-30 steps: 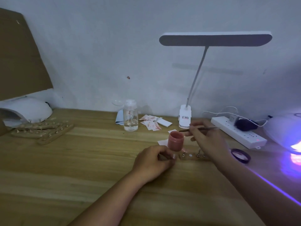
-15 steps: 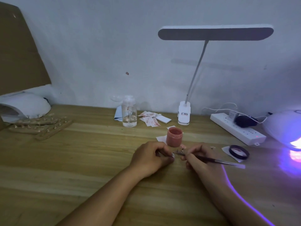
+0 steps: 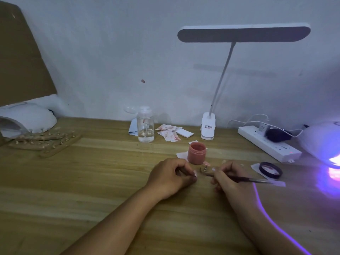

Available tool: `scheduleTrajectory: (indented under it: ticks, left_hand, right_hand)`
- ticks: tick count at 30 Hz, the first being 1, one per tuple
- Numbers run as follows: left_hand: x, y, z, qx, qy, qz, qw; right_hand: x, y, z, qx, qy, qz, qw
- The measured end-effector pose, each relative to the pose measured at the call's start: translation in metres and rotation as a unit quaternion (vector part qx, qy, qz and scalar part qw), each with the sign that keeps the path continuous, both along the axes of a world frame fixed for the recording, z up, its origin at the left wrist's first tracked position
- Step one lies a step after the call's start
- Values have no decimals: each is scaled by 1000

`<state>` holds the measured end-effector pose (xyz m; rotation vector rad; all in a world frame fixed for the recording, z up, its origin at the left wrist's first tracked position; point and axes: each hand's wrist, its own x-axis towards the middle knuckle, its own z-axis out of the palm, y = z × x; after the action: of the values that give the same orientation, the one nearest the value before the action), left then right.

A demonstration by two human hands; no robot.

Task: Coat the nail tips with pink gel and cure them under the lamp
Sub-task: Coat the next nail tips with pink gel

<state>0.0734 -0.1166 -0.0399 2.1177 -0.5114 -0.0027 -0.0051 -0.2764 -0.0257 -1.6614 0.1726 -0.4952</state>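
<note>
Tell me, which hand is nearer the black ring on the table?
Right. The right hand, holding a brush, lies just left of the black ring; the left hand is farther left, beyond the right hand.

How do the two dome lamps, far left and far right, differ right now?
The left dome lamp is dark; the right dome lamp glows violet. The left has wooden tip holders before it; the right sits beside the power strip. Both are white domes.
</note>
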Motion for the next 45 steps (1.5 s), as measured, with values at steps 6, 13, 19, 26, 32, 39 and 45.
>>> scheduleTrajectory:
  ticks: [6,13,19,26,32,39,45]
  left_hand:
    - [1,-1,0,0,0,3,1000]
    - [0,0,-1,9,-19,-1,1000]
    - [-1,-1,-1,6,-18,-1,1000]
    - [0,-1,-1,6,-16,0,1000]
    - [-1,0,1,18,-21,0,1000]
    - [-2,0,1,25,-23,5,999]
    - [0,-1,1,25,-17,1,1000]
  right_hand:
    - [1,0,-2,-36,6,6,999]
    - [0,3,-2,-79,3,37,996]
    - [0,-1,-1,-29,-5,7,1000]
    - [0,-1,-2,-48,3,-10,999]
    - [-1,4,-1,-80,-11,37,996]
    - [0,0,-2,-59,-11,9,998]
    - [1,-2,-4,-29,-7,-3,1000]
